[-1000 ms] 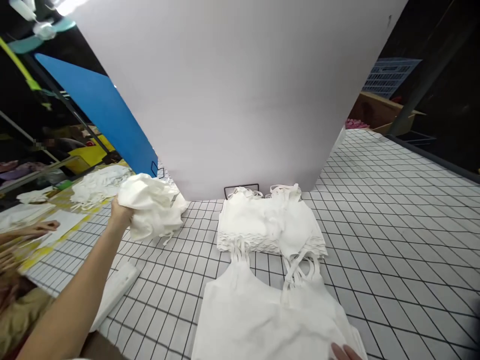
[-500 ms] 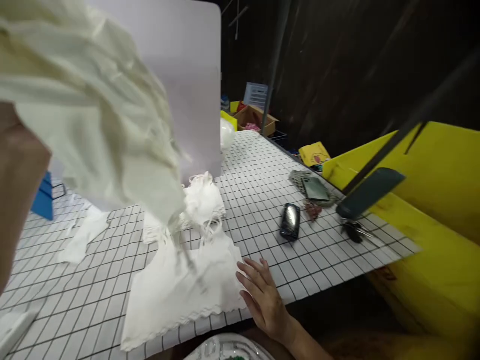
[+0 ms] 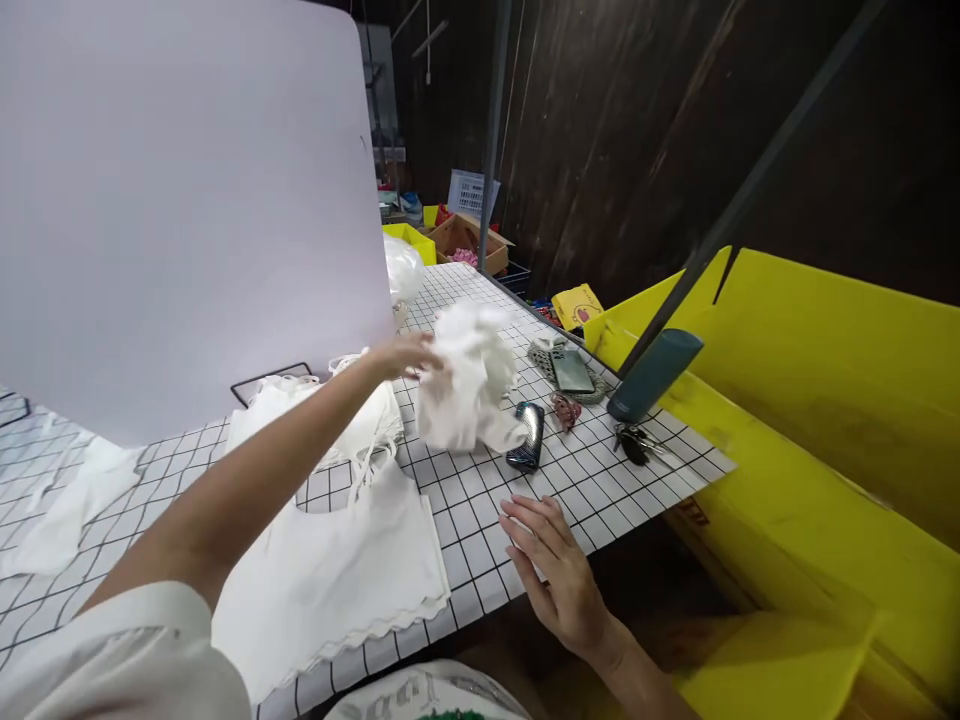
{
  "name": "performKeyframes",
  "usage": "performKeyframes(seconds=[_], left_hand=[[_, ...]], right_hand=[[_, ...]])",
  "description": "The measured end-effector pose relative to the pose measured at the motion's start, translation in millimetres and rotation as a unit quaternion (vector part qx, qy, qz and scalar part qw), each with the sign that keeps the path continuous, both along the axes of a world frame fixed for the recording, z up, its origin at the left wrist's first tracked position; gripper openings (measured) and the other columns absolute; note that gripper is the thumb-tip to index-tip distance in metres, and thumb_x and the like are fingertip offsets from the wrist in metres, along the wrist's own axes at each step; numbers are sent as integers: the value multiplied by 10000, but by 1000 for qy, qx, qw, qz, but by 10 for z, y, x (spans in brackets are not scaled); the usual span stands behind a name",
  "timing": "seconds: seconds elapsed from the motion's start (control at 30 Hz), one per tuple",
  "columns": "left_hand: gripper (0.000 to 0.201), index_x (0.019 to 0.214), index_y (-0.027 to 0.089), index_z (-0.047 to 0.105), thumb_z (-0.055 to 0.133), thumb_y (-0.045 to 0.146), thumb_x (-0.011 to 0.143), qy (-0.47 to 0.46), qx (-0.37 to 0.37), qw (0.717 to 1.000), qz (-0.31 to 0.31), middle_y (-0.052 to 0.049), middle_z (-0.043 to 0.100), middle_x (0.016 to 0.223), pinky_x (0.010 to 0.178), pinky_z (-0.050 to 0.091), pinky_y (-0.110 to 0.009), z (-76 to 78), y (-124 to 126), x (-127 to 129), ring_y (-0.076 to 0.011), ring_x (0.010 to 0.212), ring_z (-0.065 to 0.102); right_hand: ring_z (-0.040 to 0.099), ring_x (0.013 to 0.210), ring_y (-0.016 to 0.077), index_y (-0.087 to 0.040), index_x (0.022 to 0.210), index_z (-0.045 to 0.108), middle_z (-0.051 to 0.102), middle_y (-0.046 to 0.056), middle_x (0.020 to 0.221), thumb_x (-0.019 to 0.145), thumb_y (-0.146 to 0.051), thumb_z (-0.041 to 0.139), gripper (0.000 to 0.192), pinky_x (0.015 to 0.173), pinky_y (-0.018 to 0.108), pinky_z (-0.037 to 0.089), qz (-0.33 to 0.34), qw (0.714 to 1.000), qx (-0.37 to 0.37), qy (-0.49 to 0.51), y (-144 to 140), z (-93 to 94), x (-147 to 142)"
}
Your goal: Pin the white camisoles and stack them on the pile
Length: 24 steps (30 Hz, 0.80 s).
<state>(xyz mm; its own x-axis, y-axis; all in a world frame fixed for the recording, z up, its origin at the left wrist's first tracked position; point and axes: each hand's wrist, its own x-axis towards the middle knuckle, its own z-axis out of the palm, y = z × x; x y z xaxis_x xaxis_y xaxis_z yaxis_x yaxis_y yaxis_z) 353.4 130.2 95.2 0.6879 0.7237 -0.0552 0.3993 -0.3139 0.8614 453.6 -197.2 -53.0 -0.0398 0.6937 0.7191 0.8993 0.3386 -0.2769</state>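
My left hand (image 3: 409, 356) reaches out over the table, its fingers at the near-left side of a bunched white cloth (image 3: 471, 385). They seem to grip it, though they are slightly blurred and partly lost against it. The cloth's lower edge reaches a shiny black case (image 3: 527, 437). My right hand (image 3: 559, 570) hovers by the table's front edge, fingers spread, holding nothing. Left of it lies a flat stack of white pieces with ties (image 3: 337, 570), and behind that a second white pile (image 3: 371, 420), partly covered by my left forearm.
Beyond the case lie a phone (image 3: 572, 370) on a knitted pouch, a reddish hair clip (image 3: 565, 411) and keys (image 3: 637, 442). A dark teal bottle (image 3: 655, 375) leans near a metal pole. Large yellow bins (image 3: 810, 480) stand right; a white panel (image 3: 187, 200) rises left.
My left hand has carried the white cloth from close at upper left to over the table's middle. My right hand stays spread near the edge. The view has turned slightly right.
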Motion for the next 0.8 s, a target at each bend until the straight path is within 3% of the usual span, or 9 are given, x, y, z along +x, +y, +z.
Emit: performKeyframes(seconds=[0.07,0.13,0.27,0.43,0.53,0.6,0.67,0.73,0.8], left_hand=[[789,1290,192,612,847,293,544,40,-38,998,11,-262,499,1479,910,518,-564,-260,-71,-239,-436,1201,597],[770,1318,224,602,832,362,595,47,-65,997,21,-222,445,1539,980,484,-559,-363,-81,-546,-431,1321,512],[682,1200,225,690,863,476,590,-18,-119,991,52,-161,597,1420,1056,466,-503,-367,-154,-1118,-379,1303,560],[584,1039,225,755,894,525,558,-79,-160,976,128,-142,690,1299,1066,496,-496,-396,-488,-1606,-375,1221,637],[574,1034,223,764,885,546,574,-74,-169,971,153,-146,714,1252,1055,515,-513,-445,-675,-1798,-392,1202,650],[550,1016,229,770,883,542,578,-75,-177,968,163,-137,725,1233,1054,522,-507,-480,-756,-1882,-390,1196,654],[505,991,239,777,886,518,584,-76,-187,965,165,-120,730,1222,1061,520,-492,-513,-805,-1926,-374,1185,663],[464,968,241,780,888,485,588,-80,-196,965,154,-110,736,1205,1067,513,-483,-535,-826,-1921,-358,1165,675],[437,953,228,778,887,451,592,-88,-197,967,135,-108,743,1173,1067,507,-484,-530,-825,-1860,-346,1151,680]], right_hand=[[625,1232,270,-215,1381,568,698,108,1239,954,-101,521,444,1109,546,451,-5,1000,-5,-7,1,60,128],[644,1186,269,-225,1364,582,705,104,1207,962,-124,519,419,1068,523,490,-7,1000,-6,9,64,122,267],[657,1043,253,-205,1256,640,715,101,1076,977,-170,530,302,900,431,576,-12,998,-20,55,442,226,515],[600,883,248,-166,919,697,675,108,874,996,-240,490,233,806,407,539,-31,995,-85,47,1184,358,644],[574,987,274,-154,930,697,670,117,952,937,-293,628,156,925,470,499,-11,981,-192,-11,1501,365,540],[539,1111,326,-151,972,699,661,133,1057,834,-272,763,195,1042,589,402,0,954,-290,-71,1616,322,419],[526,1150,349,-149,906,693,658,136,1073,788,-188,789,157,1081,672,310,4,928,-358,-104,1684,292,328],[567,1086,300,-156,842,667,668,113,1021,857,-167,704,41,1058,637,359,8,919,-380,-99,1746,344,319],[604,951,227,-168,853,642,668,78,951,931,-236,609,108,941,494,487,34,935,-353,-21,1828,529,388]])
